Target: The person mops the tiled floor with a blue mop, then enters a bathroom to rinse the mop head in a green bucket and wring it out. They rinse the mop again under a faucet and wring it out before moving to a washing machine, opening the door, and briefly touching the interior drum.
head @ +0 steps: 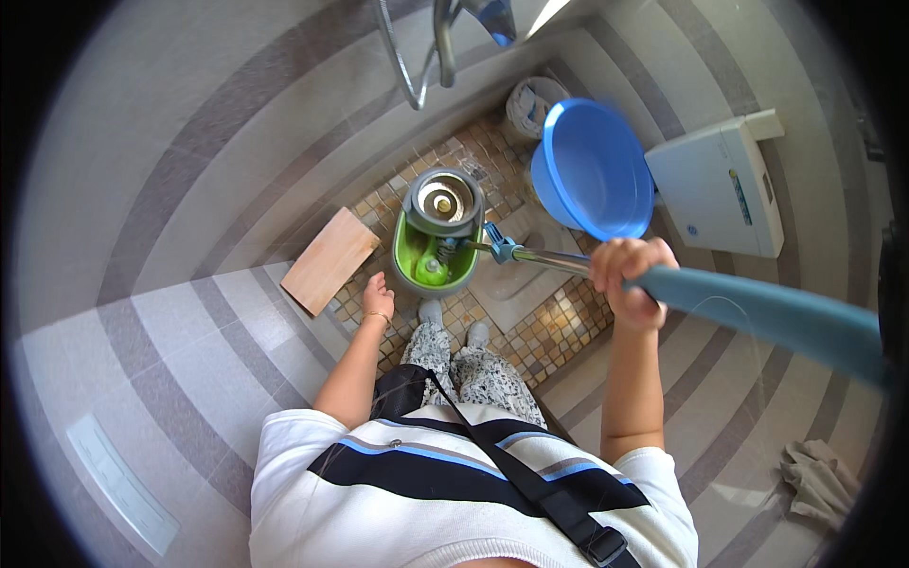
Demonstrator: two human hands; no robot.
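Observation:
My right hand grips the handle of a mop, a metal pole with a blue-grey sleeve and a blue clip. The sleeve runs off to the right edge. The pole's lower end reaches into a green mop bucket with a grey rim, where the mop's head is mostly hidden. A round metal spin basket sits at the bucket's far end, and a bright green fitting is inside the near end. Just left of the bucket, my left hand hangs empty, fingers loosely bent and apart.
Small mosaic tiles cover the floor around a squat toilet. Beyond it are a blue basin, a lined waste bin and a white cistern. A wooden board is at left; metal fittings jut overhead.

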